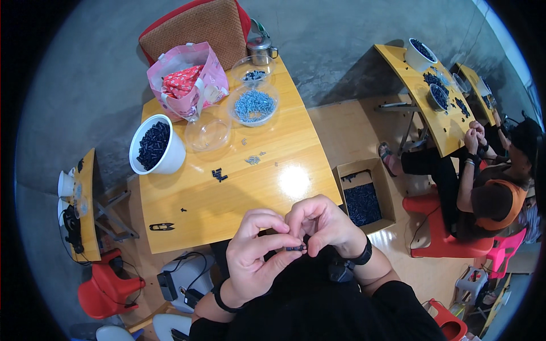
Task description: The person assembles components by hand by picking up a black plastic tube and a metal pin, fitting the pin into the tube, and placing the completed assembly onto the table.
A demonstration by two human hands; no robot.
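Near the table's front edge, my left hand [256, 253] pinches a small black cylindrical plastic part [294, 248] between thumb and fingers. My right hand [327, 226] is curled against the part's other end; what its fingertips hold, if anything, is too small to make out. Beyond my hands, several black parts [219, 175] lie in a little cluster on the wooden table [284, 213]. A small pile of silvery metal pieces [252, 160] lies behind them. One tiny black piece [183, 210] sits alone toward the left, above a pair of black thread snips [161, 227].
A white bucket of black parts [177, 153], a clear bowl of metal pieces [254, 120], clear plastic tubs [209, 135] and a pink bag [213, 62] crowd the table's back left. A cardboard box [387, 216] stands on the floor at right. Another person [483, 199] works at a neighbouring table.
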